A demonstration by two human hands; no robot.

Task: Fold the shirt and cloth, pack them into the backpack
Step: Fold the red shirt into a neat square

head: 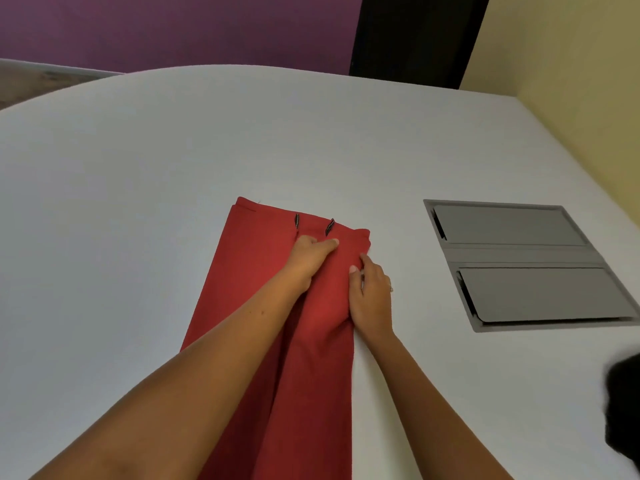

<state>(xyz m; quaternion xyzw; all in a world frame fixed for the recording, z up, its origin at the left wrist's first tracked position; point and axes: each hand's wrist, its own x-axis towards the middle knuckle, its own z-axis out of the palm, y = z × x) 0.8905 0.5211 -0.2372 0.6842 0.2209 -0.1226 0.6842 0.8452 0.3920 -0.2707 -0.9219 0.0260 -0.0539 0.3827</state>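
We press our left hand and right hand flat, fingers straight, on the far end of the red folded garment, which lies lengthwise on the white table.

The red cloth runs off the bottom edge (a dark shape is cropped at right).

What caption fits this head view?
Both hands press a red garment flat on a white table.
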